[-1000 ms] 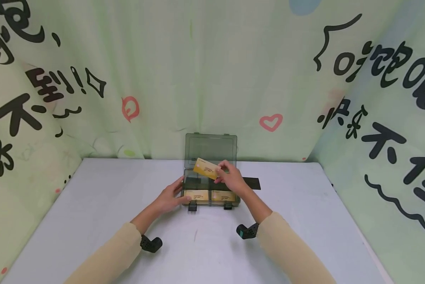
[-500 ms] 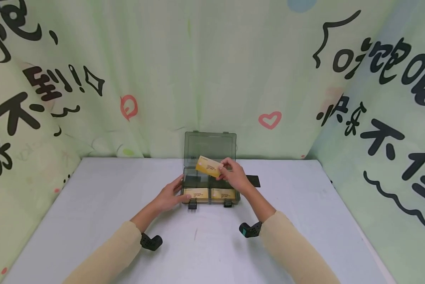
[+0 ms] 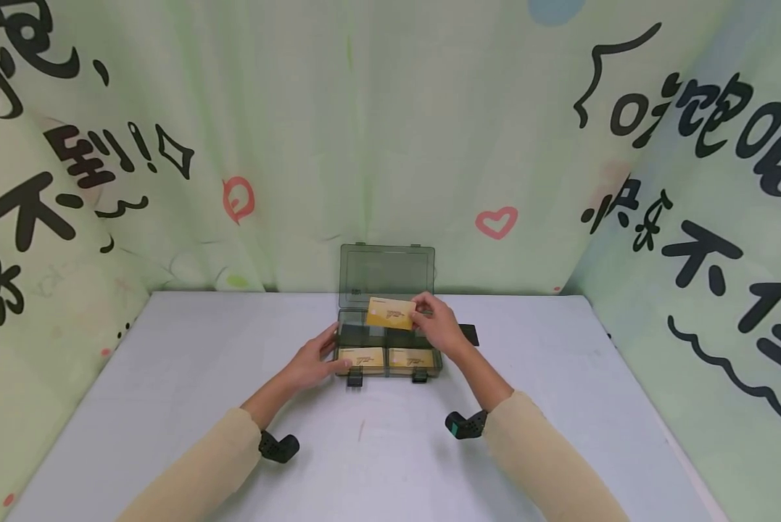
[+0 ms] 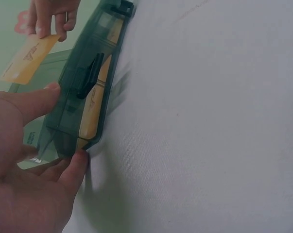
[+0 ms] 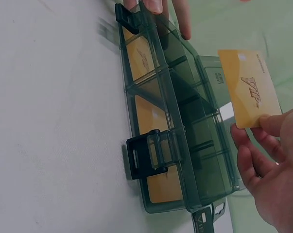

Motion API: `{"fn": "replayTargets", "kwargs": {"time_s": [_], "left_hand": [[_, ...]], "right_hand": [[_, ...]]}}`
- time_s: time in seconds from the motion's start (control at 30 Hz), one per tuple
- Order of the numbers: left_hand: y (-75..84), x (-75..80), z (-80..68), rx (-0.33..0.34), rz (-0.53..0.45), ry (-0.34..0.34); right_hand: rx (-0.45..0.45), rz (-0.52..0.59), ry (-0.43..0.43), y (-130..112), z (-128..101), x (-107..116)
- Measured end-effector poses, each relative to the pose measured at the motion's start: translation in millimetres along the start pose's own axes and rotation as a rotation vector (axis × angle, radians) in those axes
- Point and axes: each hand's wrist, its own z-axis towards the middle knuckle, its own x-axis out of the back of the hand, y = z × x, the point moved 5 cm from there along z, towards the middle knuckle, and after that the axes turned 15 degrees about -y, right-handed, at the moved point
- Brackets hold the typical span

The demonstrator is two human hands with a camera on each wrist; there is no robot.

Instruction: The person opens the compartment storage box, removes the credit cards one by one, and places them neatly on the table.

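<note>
A translucent dark-green plastic box (image 4: 68, 114) stands on the table, its lid (image 3: 387, 268) raised at the back. My left hand (image 3: 312, 360) grips its left end, thumb over the rim and fingers along the outside. Above the box, my right hand (image 3: 439, 322) pinches a yellow card (image 3: 391, 313) by one end between thumb and fingers. Lettering reading "VIP" shows on that card in the right wrist view. Two front compartments hold yellow cards, one at left (image 3: 360, 357) and one at right (image 3: 411, 358). The right hand partly hides the back right of the box.
A flat black piece marked "VIP" (image 5: 203, 221) lies by the box's right end. Two black latches, left (image 3: 354, 379) and right (image 3: 419, 376), hang at the front. A printed curtain (image 3: 390, 145) encloses the white table (image 3: 233, 319).
My right hand has shifted slightly to the right with the yellow card, which has turned from tilted to nearly level. The left hand stays on the box.
</note>
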Motion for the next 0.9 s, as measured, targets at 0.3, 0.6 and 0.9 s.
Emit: {"fn": "replayTargets", "kwargs": {"time_s": [0.3,0.6,0.9], "left_hand": [[-0.1,0.6,0.3,-0.009,0.004,-0.001],[-0.4,-0.3,-5.0,-0.009,-0.008,0.006],[-0.1,-0.9,-3.3,0.003,0.015,0.008]], "right_hand": [[0.019,-0.012,0.031,7.5,-1.5,3.3],[0.008,-0.092,0.043,11.7,-9.0,10.4],[-0.021,-0.113,0.091,20.5,-19.3,26.7]]}}
